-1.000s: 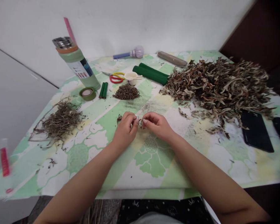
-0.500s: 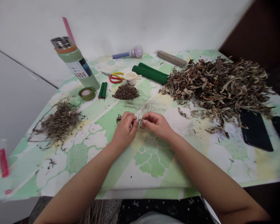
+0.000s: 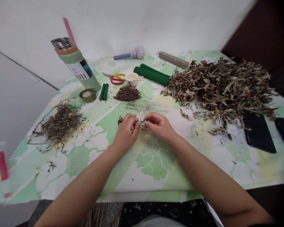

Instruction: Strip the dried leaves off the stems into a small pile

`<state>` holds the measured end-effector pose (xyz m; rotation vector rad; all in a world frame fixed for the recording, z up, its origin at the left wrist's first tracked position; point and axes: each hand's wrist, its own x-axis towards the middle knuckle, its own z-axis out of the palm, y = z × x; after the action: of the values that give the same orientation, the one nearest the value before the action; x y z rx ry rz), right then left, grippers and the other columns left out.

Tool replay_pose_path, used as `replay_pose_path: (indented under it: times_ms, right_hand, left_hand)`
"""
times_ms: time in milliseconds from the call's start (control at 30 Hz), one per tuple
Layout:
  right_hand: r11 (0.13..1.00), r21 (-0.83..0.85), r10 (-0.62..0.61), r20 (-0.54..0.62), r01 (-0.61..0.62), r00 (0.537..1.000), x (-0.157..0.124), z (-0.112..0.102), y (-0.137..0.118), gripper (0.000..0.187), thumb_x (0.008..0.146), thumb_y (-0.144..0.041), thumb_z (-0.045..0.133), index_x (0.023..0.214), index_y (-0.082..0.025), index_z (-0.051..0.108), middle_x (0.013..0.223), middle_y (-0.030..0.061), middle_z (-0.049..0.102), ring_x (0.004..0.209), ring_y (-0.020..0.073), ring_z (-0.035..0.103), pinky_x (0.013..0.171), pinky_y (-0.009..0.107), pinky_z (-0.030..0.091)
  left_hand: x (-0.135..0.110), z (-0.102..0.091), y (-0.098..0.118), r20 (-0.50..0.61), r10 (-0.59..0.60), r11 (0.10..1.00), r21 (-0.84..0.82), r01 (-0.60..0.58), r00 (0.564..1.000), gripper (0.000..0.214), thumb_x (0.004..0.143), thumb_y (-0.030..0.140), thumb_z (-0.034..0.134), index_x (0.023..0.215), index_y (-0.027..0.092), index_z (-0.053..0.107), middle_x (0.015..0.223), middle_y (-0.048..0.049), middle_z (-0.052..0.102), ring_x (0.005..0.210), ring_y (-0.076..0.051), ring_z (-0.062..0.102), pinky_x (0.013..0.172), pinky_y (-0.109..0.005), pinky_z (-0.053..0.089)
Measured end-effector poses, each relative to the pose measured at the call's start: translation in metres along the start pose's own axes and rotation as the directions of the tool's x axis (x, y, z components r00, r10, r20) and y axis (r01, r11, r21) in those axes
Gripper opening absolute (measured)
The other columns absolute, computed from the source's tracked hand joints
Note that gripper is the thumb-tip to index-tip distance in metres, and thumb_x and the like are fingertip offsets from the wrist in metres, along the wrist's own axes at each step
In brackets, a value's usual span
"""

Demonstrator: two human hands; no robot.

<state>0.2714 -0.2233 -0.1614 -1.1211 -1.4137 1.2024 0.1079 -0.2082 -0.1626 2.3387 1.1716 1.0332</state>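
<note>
Over the middle of the table my left hand is closed, with some dried leaf showing at its outer side. Close beside it, my right hand pinches a small bit of dried leaf between thumb and finger. The fingertips of both hands nearly meet, and small crumbs lie on the cloth under them. Just beyond the hands is a small heap of dark crumbled leaf. A large pile of dried leaves spreads out on the right, and a tangle of thin dry stems lies on the left.
A green bottle, a roll of tape and two short green rolls stand or lie at back left. Scissors, a white cup and long green rolls are behind the heap. A black phone is at right.
Both hands stay in nearly the same place, with only slight finger movement. The whole view has shifted very slightly.
</note>
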Motion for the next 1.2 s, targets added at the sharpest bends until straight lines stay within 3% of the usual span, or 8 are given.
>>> replay_pose_path:
  times_ms: [267,633,900,1033,1200]
  right_hand:
    - [0.999,-0.05,0.001,-0.001,-0.001,1.0,-0.0008,0.0014,-0.0012,0.012,0.074,-0.026,0.059,0.08,-0.015,0.058,0.066,0.0002,0.059,0.059,0.0102,0.052,0.057,0.024,0.041]
    - [0.995,0.099,0.0,-0.033,0.003,0.999,0.0015,0.0011,0.0037,0.017,0.073,-0.03,0.062,0.082,-0.016,0.059,0.067,0.001,0.059,0.061,0.0118,0.055,0.061,0.027,0.044]
    - [0.997,0.079,-0.004,-0.038,0.007,0.999,0.0015,0.0023,0.0031,0.021,0.073,-0.033,0.063,0.084,-0.015,0.061,0.068,0.0017,0.061,0.06,0.012,0.055,0.06,0.027,0.044]
    - [0.999,0.046,-0.022,-0.029,0.023,0.999,0.0011,0.0018,0.0025,0.02,0.074,-0.032,0.063,0.084,-0.015,0.062,0.068,0.0014,0.061,0.06,0.0112,0.054,0.06,0.026,0.044]
    - [1.0,0.014,-0.021,-0.023,0.021,1.0,0.0003,0.0014,0.0003,0.019,0.074,-0.032,0.062,0.083,-0.015,0.062,0.066,0.0011,0.061,0.06,0.0114,0.054,0.06,0.027,0.044]
  left_hand:
    - [-0.001,0.0001,-0.0004,0.007,0.002,1.0,0.012,-0.002,1.0,0.013,0.09,0.025,0.042,0.08,0.019,0.047,0.086,-0.004,0.051,0.083,-0.015,0.05,0.074,-0.028,0.043]
    - [-0.0002,0.0005,-0.0015,-0.017,-0.027,0.999,-0.028,0.026,1.0,0.013,0.09,0.026,0.042,0.08,0.019,0.048,0.086,-0.0041,0.051,0.083,-0.015,0.05,0.076,-0.029,0.042]
    - [-0.0001,0.0,-0.0002,-0.01,-0.033,0.995,-0.091,0.032,0.999,0.016,0.091,0.028,0.041,0.081,0.019,0.05,0.085,-0.0038,0.051,0.084,-0.015,0.05,0.076,-0.028,0.042]
    - [-0.001,0.001,-0.0008,-0.023,-0.029,0.996,-0.081,0.027,0.999,0.012,0.089,0.027,0.045,0.085,0.019,0.051,0.087,-0.004,0.051,0.078,-0.013,0.05,0.069,-0.026,0.043]
    - [-0.0004,0.0013,-0.0016,-0.032,-0.014,0.999,-0.041,0.013,0.999,0.009,0.089,0.024,0.045,0.083,0.019,0.05,0.087,-0.004,0.051,0.083,-0.014,0.05,0.073,-0.028,0.043]
